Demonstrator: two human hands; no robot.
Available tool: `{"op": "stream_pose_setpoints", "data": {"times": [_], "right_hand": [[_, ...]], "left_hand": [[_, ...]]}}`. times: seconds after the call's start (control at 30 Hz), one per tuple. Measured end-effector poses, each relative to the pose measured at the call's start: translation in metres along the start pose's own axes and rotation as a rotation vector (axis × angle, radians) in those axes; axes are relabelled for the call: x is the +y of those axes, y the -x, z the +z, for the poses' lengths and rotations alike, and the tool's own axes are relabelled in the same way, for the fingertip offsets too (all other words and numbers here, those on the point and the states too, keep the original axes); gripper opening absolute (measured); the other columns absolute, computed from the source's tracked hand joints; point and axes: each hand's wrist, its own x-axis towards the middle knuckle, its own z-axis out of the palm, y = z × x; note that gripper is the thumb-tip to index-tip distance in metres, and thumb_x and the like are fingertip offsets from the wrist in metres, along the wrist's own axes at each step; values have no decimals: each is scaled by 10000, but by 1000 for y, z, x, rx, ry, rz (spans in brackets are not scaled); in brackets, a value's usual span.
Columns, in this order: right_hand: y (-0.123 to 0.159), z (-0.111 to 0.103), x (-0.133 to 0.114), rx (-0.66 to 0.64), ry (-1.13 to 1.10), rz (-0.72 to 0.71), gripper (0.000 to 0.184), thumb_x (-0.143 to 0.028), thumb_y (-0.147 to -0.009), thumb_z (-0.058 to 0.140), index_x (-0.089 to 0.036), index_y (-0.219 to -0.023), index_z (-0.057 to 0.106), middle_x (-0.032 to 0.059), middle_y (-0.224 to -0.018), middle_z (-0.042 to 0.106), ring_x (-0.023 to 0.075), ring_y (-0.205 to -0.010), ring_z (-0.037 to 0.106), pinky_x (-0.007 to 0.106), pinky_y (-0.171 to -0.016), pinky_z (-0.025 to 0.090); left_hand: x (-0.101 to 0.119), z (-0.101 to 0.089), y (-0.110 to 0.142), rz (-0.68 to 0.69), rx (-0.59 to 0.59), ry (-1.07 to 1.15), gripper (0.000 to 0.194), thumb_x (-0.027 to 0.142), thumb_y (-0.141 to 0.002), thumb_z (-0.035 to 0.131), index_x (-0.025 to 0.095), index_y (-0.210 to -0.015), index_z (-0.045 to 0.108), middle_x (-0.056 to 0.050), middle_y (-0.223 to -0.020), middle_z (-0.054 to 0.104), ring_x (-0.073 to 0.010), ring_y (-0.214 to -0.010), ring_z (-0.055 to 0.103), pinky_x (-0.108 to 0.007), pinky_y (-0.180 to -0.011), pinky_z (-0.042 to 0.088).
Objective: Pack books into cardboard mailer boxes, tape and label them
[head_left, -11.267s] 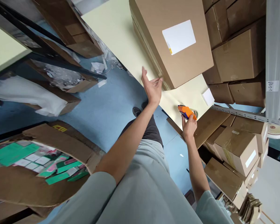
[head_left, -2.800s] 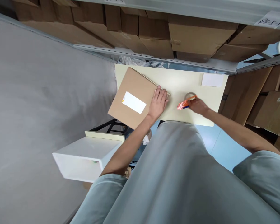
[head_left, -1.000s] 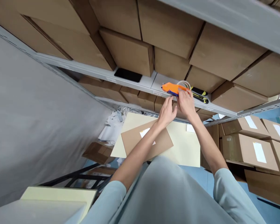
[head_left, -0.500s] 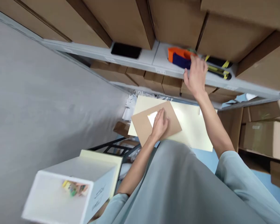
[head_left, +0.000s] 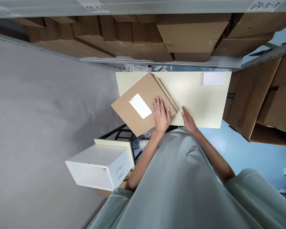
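A flat brown cardboard box [head_left: 126,109] lies turned at an angle on the cream tabletop [head_left: 195,98], its left corner jutting past the edge. On its upper face is a white label [head_left: 140,106]. My left hand [head_left: 160,115] rests flat on the box, right of the label, fingers stretched out. Just beyond the box's right corner, my right hand [head_left: 188,119] hovers by the tabletop with fingers extended and nothing visible in it. The two hands are apart.
Ahead, a grey shelf [head_left: 143,7] spans above a row of brown boxes [head_left: 186,33]. A white paper [head_left: 214,78] lies at the table's back right. Large cartons [head_left: 255,95] stand to the right. At lower left is an open white bin [head_left: 105,163] beside the grey wall [head_left: 50,127].
My right hand has left the orange and dark-blue object on the upper shelf and come down beside the box. My left hand remains on the box. The view has tilted downward.
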Motion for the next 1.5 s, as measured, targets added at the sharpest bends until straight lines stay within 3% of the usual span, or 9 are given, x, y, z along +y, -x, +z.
{"op": "stream_pose_setpoints", "data": {"times": [0.2, 0.33, 0.43, 0.57, 0.8, 1.1, 1.3, 1.4, 1.5], "right_hand": [[-51, 21, -18, -194, -153, -13, 1114, -980, -933, 272, -213, -1735, 363, 36, -1814, 279, 246, -1713, 175, 409, -1421, 78], [-89, 33, -26, -245, -195, -39, 1085, -947, -966, 210, -200, -1745, 325, 24, -1832, 220, 218, -1721, 123, 407, -1422, 55], [-103, 33, -32, -284, -202, -40, 1022, -898, -1005, 205, -205, -1748, 307, 13, -1840, 188, 193, -1721, 106, 401, -1421, 40], [-102, 27, -34, -283, -246, -63, 961, -859, -1032, 177, -236, -1757, 278, -15, -1839, 199, 188, -1721, 101, 417, -1419, 53], [-102, 21, -30, -350, -195, -107, 1024, -903, -999, 226, -209, -1745, 319, 4, -1840, 196, 205, -1723, 104, 400, -1416, 40], [-111, 24, -39, -294, -213, -95, 966, -859, -1033, 231, -212, -1746, 310, -7, -1838, 181, 185, -1719, 113, 405, -1410, 36], [-103, 19, -35, -285, -142, -82, 1001, -865, -1029, 218, -184, -1762, 243, 15, -1842, 137, 182, -1718, 106, 395, -1409, 49], [-98, 11, -37, -267, -95, -65, 1044, -895, -1006, 195, -180, -1765, 230, 39, -1842, 138, 208, -1719, 110, 431, -1408, 43], [-88, -4, -37, -249, -61, -20, 1049, -934, -974, 218, -260, -1778, 174, 3, -1848, 86, 218, -1723, 71, 470, -1405, 26]], "left_hand": [[-3, 19, 1, 8, 72, -71, 669, 480, -1145, 312, 146, -1725, 311, -193, -1794, 301, -297, -1717, 106, -630, -1400, 118], [-5, 22, 1, 23, 83, -97, 665, 467, -1147, 299, 134, -1723, 319, -193, -1792, 305, -295, -1715, 112, -621, -1400, 130], [-7, 22, -1, 29, 96, -107, 668, 458, -1151, 276, 116, -1723, 314, -197, -1797, 285, -289, -1716, 93, -615, -1403, 126], [-6, 23, -2, 15, 83, -90, 679, 475, -1150, 282, 127, -1733, 297, -184, -1804, 268, -291, -1716, 86, -624, -1401, 120], [-5, 25, -3, 0, 70, -83, 694, 497, -1143, 283, 126, -1729, 313, -173, -1803, 278, -298, -1715, 80, -624, -1405, 109], [-4, 23, -6, -2, 12, -37, 712, 490, -1117, 369, 92, -1708, 343, -198, -1801, 265, -329, -1714, 84, -632, -1403, 78], [2, 24, -7, 18, 10, -21, 706, 505, -1130, 329, 100, -1708, 334, -201, -1797, 284, -317, -1718, 87, -630, -1400, 81], [2, 12, -7, 49, 9, 25, 734, 545, -1136, 304, 108, -1726, 287, -206, -1803, 271, -295, -1718, 123, -582, -1403, 115], [-23, -25, 5, -74, 184, 129, 823, 627, -1114, 372, 134, -1752, 205, -186, -1836, 161, -267, -1723, 100, -494, -1407, 108]]}}
